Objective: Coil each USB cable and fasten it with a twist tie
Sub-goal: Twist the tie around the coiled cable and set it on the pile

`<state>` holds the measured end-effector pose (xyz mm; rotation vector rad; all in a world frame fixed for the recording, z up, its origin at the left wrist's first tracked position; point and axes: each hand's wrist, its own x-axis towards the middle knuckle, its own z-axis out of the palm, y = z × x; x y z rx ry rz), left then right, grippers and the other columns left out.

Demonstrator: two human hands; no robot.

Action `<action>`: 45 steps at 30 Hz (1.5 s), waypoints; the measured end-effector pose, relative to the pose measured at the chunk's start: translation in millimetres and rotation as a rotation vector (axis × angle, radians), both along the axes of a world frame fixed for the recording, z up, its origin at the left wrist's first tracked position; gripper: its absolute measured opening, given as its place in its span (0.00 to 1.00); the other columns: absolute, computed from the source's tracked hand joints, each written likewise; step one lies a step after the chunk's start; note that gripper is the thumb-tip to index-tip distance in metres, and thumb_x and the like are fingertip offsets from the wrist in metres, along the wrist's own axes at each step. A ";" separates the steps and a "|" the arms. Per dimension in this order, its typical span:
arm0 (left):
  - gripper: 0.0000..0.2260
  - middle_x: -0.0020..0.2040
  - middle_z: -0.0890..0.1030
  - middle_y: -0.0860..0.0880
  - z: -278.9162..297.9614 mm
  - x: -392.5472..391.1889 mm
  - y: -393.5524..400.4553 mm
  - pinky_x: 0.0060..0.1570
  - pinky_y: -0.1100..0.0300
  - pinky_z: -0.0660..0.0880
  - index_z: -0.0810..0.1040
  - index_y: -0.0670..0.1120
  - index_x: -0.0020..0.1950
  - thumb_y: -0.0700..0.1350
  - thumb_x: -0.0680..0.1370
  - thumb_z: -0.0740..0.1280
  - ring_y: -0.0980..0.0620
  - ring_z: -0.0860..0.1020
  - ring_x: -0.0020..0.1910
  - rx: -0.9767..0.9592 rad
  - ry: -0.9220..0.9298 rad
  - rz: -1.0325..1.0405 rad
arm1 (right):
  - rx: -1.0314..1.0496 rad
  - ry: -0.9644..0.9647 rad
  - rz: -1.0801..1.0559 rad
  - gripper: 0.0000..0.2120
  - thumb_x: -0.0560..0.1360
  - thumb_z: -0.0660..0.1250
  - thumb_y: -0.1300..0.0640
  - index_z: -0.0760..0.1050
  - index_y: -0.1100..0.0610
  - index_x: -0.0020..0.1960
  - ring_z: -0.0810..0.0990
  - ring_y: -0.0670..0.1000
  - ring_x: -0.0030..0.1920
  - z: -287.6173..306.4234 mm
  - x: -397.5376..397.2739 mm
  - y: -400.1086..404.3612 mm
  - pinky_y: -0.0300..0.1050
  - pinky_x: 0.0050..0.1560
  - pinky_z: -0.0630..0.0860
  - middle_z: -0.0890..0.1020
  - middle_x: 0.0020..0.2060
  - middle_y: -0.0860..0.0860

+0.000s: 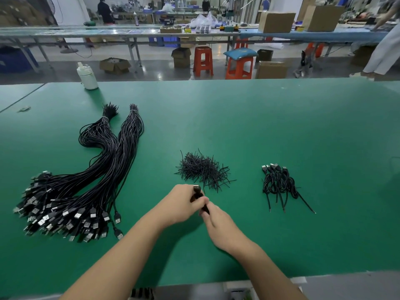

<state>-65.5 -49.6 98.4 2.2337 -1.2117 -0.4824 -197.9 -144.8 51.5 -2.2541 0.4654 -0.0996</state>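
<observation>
My left hand (pixel 180 203) grips a coiled black USB cable (pixel 197 193) whose metal plug sticks up above the fingers. My right hand (pixel 216 221) pinches the lower part of the same coil, just below the left thumb. Behind both hands lies a loose heap of black twist ties (pixel 202 168). To the right sit several coiled cables (pixel 278 182) in a small group, plugs pointing away from me. A big bundle of uncoiled USB cables (pixel 86 182) spreads over the left of the green table (pixel 281 126), plugs fanned toward me.
A white plastic bottle (pixel 87 76) stands at the table's far left edge. A small scrap (pixel 24 108) lies on the far left. Beyond the table are orange stools (pixel 203 60), cardboard boxes (pixel 276 22), long benches and people.
</observation>
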 end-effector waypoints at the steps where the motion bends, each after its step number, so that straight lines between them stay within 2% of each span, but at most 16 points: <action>1: 0.09 0.33 0.80 0.53 0.3 1.3 -1.7 0.33 0.62 0.71 0.80 0.51 0.40 0.52 0.77 0.66 0.58 0.72 0.30 0.004 -0.009 0.017 | 0.036 -0.019 -0.025 0.10 0.84 0.55 0.52 0.69 0.54 0.61 0.76 0.52 0.51 -0.7 0.9 1.7 0.50 0.54 0.73 0.77 0.52 0.50; 4: 0.08 0.33 0.78 0.54 1.3 4.1 -7.7 0.32 0.64 0.70 0.79 0.50 0.41 0.51 0.78 0.65 0.58 0.73 0.31 0.016 -0.020 0.051 | 0.177 -0.084 -0.092 0.11 0.84 0.53 0.49 0.69 0.52 0.59 0.74 0.49 0.40 -0.9 2.8 6.8 0.46 0.46 0.73 0.75 0.43 0.46; 7: 0.09 0.34 0.79 0.53 3.1 4.9 -15.2 0.33 0.59 0.72 0.79 0.49 0.41 0.50 0.78 0.64 0.55 0.75 0.32 0.072 -0.045 0.016 | 0.240 -0.075 -0.108 0.14 0.85 0.50 0.50 0.69 0.57 0.52 0.74 0.48 0.31 -2.0 4.8 5.7 0.42 0.37 0.74 0.73 0.39 0.50; 13: 0.06 0.40 0.80 0.53 -2.2 5.2 -30.2 0.41 0.56 0.75 0.78 0.50 0.46 0.50 0.79 0.64 0.52 0.77 0.38 0.075 -0.037 -0.037 | 0.316 -0.064 -0.162 0.13 0.85 0.51 0.53 0.72 0.57 0.57 0.73 0.48 0.31 -10.9 12.4 -8.6 0.48 0.38 0.75 0.75 0.34 0.50; 15: 0.03 0.40 0.81 0.50 -9.5 6.4 -33.3 0.40 0.55 0.74 0.78 0.51 0.51 0.49 0.79 0.67 0.52 0.75 0.37 -0.041 0.231 -0.022 | 0.197 -0.139 -0.269 0.12 0.85 0.53 0.56 0.73 0.59 0.56 0.75 0.50 0.39 -16.6 14.7 -16.8 0.51 0.46 0.75 0.77 0.40 0.50; 17: 0.09 0.42 0.81 0.45 -16.5 8.2 -35.6 0.38 0.56 0.73 0.76 0.49 0.59 0.47 0.80 0.68 0.51 0.73 0.36 -0.129 0.585 0.033 | 0.106 -0.202 -0.422 0.11 0.85 0.54 0.57 0.71 0.61 0.50 0.75 0.54 0.44 -26.0 13.0 -25.1 0.54 0.49 0.72 0.77 0.43 0.52; 18: 0.11 0.44 0.82 0.45 -22.6 10.5 -37.9 0.40 0.56 0.74 0.75 0.48 0.62 0.47 0.80 0.68 0.52 0.74 0.36 -0.104 0.620 0.069 | 0.094 -0.224 -0.481 0.11 0.85 0.54 0.56 0.70 0.60 0.49 0.73 0.54 0.44 -30.8 10.7 -27.4 0.53 0.50 0.71 0.76 0.43 0.51; 22: 0.15 0.54 0.79 0.49 -46.3 15.9 -54.8 0.56 0.52 0.75 0.74 0.47 0.61 0.55 0.80 0.65 0.49 0.77 0.52 0.162 0.029 0.328 | 0.085 -0.200 -0.517 0.13 0.85 0.53 0.54 0.70 0.61 0.52 0.72 0.52 0.46 -40.3 7.0 -26.6 0.52 0.53 0.70 0.75 0.45 0.51; 25: 0.21 0.56 0.78 0.47 -55.2 11.5 -69.1 0.56 0.50 0.74 0.71 0.46 0.59 0.61 0.77 0.64 0.45 0.76 0.57 0.264 -0.166 0.434 | 0.075 -0.186 -0.508 0.13 0.85 0.52 0.53 0.69 0.60 0.49 0.74 0.52 0.45 -39.1 8.4 -27.9 0.52 0.49 0.71 0.75 0.43 0.52; 28: 0.20 0.60 0.76 0.45 -62.9 8.1 -80.8 0.57 0.49 0.71 0.71 0.45 0.61 0.59 0.79 0.62 0.43 0.74 0.61 0.343 -0.239 0.448 | 0.092 -0.174 -0.492 0.13 0.85 0.52 0.53 0.67 0.58 0.46 0.74 0.54 0.42 -38.9 9.1 -30.7 0.52 0.47 0.71 0.73 0.40 0.51; 32: 0.15 0.63 0.75 0.44 -64.4 4.5 -91.1 0.57 0.51 0.70 0.71 0.44 0.63 0.49 0.79 0.63 0.44 0.73 0.62 0.418 -0.243 0.443 | 0.150 -0.137 -0.489 0.14 0.85 0.50 0.52 0.62 0.52 0.41 0.78 0.61 0.40 -37.4 11.2 -33.2 0.57 0.46 0.75 0.72 0.36 0.52; 36: 0.14 0.62 0.75 0.44 -53.6 9.9 -92.3 0.53 0.52 0.73 0.73 0.43 0.63 0.42 0.77 0.63 0.44 0.76 0.58 0.539 -0.151 0.369 | 0.188 -0.114 -0.464 0.16 0.85 0.50 0.50 0.60 0.53 0.40 0.75 0.50 0.29 -38.3 11.2 -36.6 0.36 0.29 0.71 0.70 0.35 0.51; 39: 0.13 0.58 0.78 0.45 -46.1 12.7 -85.6 0.50 0.54 0.77 0.77 0.44 0.59 0.38 0.76 0.61 0.46 0.76 0.50 0.637 -0.206 0.279 | 0.193 -0.073 -0.419 0.13 0.85 0.49 0.48 0.62 0.51 0.44 0.74 0.43 0.25 -40.1 10.5 -38.6 0.35 0.35 0.70 0.70 0.39 0.46; 42: 0.13 0.59 0.77 0.43 -44.0 11.9 -72.9 0.49 0.53 0.74 0.74 0.41 0.61 0.38 0.77 0.60 0.44 0.77 0.55 0.631 -0.252 0.258 | 0.221 -0.058 -0.394 0.13 0.85 0.49 0.47 0.68 0.51 0.60 0.75 0.42 0.25 -39.4 9.9 -38.9 0.42 0.41 0.72 0.70 0.42 0.46; 43: 0.11 0.59 0.77 0.43 -43.5 11.0 -67.2 0.47 0.53 0.72 0.73 0.41 0.60 0.39 0.78 0.59 0.43 0.77 0.54 0.605 -0.239 0.257 | 0.216 -0.056 -0.381 0.12 0.85 0.50 0.48 0.69 0.51 0.60 0.75 0.42 0.26 -39.2 9.9 -38.8 0.42 0.42 0.71 0.70 0.41 0.46; 45: 0.03 0.54 0.78 0.42 -43.9 9.3 -56.0 0.43 0.53 0.70 0.69 0.41 0.53 0.38 0.79 0.58 0.43 0.76 0.47 0.566 -0.227 0.225 | 0.186 -0.057 -0.345 0.09 0.85 0.50 0.48 0.66 0.48 0.49 0.77 0.42 0.27 -35.8 9.5 -38.4 0.39 0.40 0.69 0.70 0.40 0.45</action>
